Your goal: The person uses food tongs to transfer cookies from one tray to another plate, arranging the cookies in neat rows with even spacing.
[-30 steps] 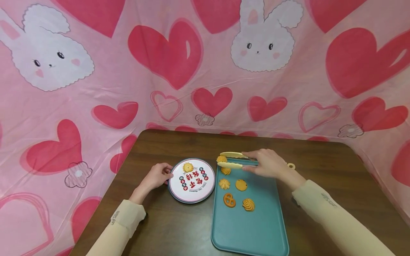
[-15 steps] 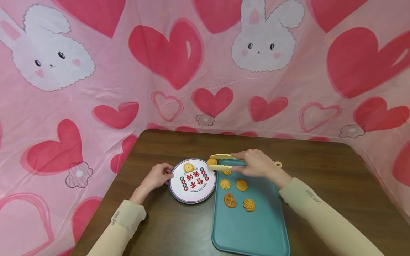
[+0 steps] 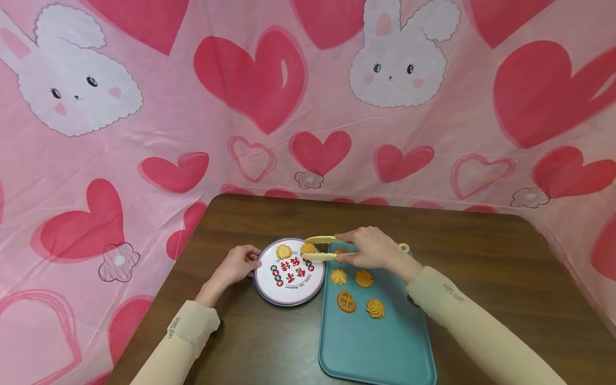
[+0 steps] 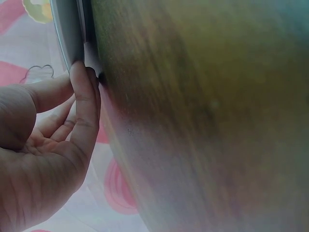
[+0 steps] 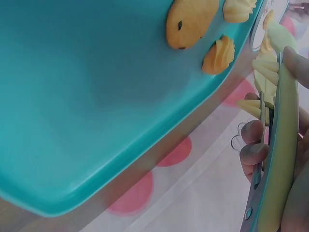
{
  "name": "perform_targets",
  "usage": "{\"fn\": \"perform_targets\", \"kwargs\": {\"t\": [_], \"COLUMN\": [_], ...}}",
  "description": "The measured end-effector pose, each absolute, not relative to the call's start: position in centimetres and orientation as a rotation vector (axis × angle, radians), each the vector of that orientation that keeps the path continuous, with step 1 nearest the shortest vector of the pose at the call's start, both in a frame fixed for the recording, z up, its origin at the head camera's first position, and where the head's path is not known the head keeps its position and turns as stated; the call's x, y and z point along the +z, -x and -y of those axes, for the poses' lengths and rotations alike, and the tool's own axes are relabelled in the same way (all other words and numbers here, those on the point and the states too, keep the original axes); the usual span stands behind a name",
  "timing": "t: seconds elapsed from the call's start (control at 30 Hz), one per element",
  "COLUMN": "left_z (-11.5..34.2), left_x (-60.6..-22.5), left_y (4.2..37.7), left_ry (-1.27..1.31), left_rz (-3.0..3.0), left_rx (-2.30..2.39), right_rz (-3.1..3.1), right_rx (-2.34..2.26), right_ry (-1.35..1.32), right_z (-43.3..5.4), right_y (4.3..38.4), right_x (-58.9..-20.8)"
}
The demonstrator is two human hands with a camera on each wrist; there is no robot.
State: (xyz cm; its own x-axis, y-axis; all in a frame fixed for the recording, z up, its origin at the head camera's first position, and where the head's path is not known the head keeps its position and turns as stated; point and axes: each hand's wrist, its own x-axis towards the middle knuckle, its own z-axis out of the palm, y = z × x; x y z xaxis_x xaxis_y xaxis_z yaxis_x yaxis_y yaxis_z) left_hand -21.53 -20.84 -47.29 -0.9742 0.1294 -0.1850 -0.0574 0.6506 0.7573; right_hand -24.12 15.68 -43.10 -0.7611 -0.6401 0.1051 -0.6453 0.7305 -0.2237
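My left hand [image 3: 238, 264] pinches the left rim of a white plate [image 3: 267, 282] with red lettering; the left wrist view shows the thumb above and fingers beneath the plate edge [image 4: 68, 34]. A ruffled cookie [image 3: 283, 251] lies at the plate's far side. Pale yellow tongs [image 3: 320, 257] are gripped by my right hand [image 3: 371, 248], and a swirled cookie [image 3: 308, 248] sits between their tips over the plate's upper right. Whether that cookie touches the plate, I cannot tell. The right wrist view shows fingers and thumb round the tongs' handles [image 5: 285, 145].
Right of the plate lies a teal tray [image 3: 375, 347]. On it are a pretzel [image 3: 346, 302], a spiral cookie [image 3: 375, 308], a round cookie [image 3: 364, 278], a star-shaped cookie [image 3: 339, 276] and a cookie [image 3: 339, 251] partly covered by the tongs. A heart-patterned cloth [image 3: 327, 107] hangs behind the brown table [image 3: 250, 342].
My right hand has moved left with the tongs, carrying the swirled cookie from the tray's far left corner to over the plate. The left hand has stayed at the rim.
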Motion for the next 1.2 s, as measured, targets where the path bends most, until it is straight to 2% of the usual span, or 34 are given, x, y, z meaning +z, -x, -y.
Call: {"fn": "perform_targets", "kwargs": {"t": [1.2], "left_z": [20.8], "left_x": [-47.3], "left_y": [21.5], "left_ry": [-0.039], "left_rz": [-2.640], "left_rx": [1.229], "right_rz": [2.944], "right_rx": [0.215], "right_ry": [-1.028], "right_z": [-13.3], "right_y": [23.7], "right_x": [-43.4]}}
